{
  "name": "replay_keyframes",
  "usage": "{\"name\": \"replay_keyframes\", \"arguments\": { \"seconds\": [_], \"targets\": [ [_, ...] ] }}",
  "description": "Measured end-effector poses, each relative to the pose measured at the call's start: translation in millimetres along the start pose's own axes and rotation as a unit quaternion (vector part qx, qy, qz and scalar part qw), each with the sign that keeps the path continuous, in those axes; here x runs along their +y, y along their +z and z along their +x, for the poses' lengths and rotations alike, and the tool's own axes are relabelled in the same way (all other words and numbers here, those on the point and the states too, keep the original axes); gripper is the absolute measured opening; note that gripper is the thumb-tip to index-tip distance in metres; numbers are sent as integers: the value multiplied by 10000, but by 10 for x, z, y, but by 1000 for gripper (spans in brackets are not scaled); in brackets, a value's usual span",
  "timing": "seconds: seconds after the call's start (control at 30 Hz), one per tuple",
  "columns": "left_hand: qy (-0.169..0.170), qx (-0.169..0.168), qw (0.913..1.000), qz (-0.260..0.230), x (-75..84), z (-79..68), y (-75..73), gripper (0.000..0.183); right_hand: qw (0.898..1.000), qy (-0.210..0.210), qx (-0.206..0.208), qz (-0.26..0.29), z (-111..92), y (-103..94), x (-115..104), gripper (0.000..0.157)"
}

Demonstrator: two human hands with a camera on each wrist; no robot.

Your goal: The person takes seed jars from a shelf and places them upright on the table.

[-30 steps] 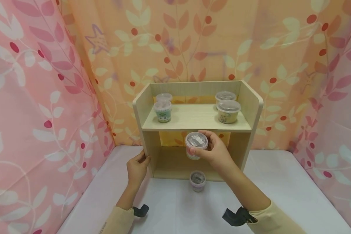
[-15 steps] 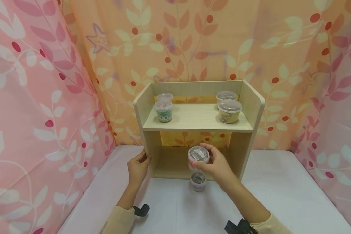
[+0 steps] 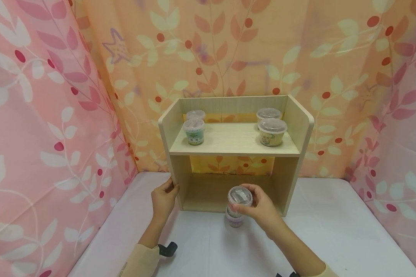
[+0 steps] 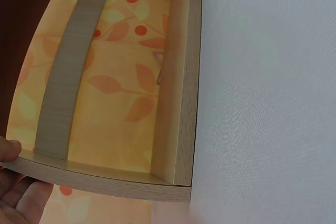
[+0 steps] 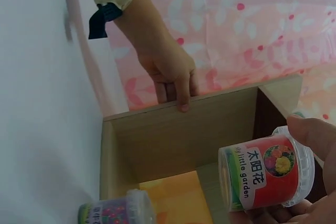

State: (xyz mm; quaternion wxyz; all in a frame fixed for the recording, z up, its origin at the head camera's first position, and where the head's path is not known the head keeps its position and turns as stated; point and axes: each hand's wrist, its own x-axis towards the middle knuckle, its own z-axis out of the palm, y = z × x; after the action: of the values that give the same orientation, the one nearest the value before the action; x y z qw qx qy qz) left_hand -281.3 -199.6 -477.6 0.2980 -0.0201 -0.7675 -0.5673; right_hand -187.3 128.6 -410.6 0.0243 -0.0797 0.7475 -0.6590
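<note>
My right hand [image 3: 263, 209] holds a small clear-lidded plastic tub [image 5: 265, 171] between thumb and fingers. Its red label reads "My little garden" and carries a flower picture. A second tub [image 5: 113, 211], with a purple label, stands on the table in front of the shelf's lower opening. In the head view the held tub overlaps this tub's top; the right wrist view shows a gap between the two. With thumb and fingers, my left hand [image 3: 163, 198] pinches the front edge of the left side panel [image 4: 100, 178] of the wooden shelf [image 3: 234, 154].
On the upper board, two green-labelled tubs [image 3: 194, 132] stand one behind the other at the left. Two wider tubs [image 3: 272, 132] stand likewise at the right. White cloth covers the table [image 3: 332, 223]. Floral curtains [image 3: 222, 50] enclose the back and sides.
My right hand has lowered the red-labelled tub from just under the upper board down to the purple-labelled tub, shifting slightly right. My left hand keeps its place on the side panel.
</note>
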Motion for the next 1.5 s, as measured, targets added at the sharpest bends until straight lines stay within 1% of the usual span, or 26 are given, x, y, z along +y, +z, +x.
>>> {"name": "replay_keyframes", "arguments": {
  "seconds": [0.13,0.2,0.23,0.4,0.47,0.5,0.63,0.73,0.9,1.1,1.23,1.37,1.5],
  "targets": [
    [-78,42,10000,-8,-5,-15,10,38,9999,29,-129,71,-39,-1,102,75],
    [-91,52,9999,-24,30,-27,13,38,9998,28,-190,46,-55,-1,149,74],
    [-93,52,9999,-38,61,-33,13,38,9998,31,-208,36,-61,-1,172,74],
    [42,12,9999,-95,324,-77,-25,36,9995,-1,-299,-117,-69,4,252,76],
    [76,-6,9999,-106,377,-83,-38,36,9993,61,-306,-205,-71,15,284,78],
    [70,-9,9999,-106,376,-77,-38,36,9992,96,-294,-255,-73,22,299,79],
    [124,-22,9998,-131,167,-17,-20,37,9988,208,-248,-355,-83,49,344,81],
    [123,23,9998,-130,33,12,1,36,9985,204,-235,-459,-98,62,380,79],
    [35,96,9998,-154,38,3,30,37,9976,203,-167,-639,-140,84,462,76],
    [9,24,9999,-136,39,-3,12,37,9943,262,-118,-1022,-176,120,537,76],
    [39,50,10000,-43,28,-1,-10,36,9915,155,-107,-1284,-182,143,577,77],
    [81,125,9998,-134,-1,1,-18,37,9876,53,-178,-1561,-189,179,632,79],
    [57,-11,9995,-316,2,0,-8,38,9814,-124,-183,-1906,-218,214,695,80]
  ]
}}
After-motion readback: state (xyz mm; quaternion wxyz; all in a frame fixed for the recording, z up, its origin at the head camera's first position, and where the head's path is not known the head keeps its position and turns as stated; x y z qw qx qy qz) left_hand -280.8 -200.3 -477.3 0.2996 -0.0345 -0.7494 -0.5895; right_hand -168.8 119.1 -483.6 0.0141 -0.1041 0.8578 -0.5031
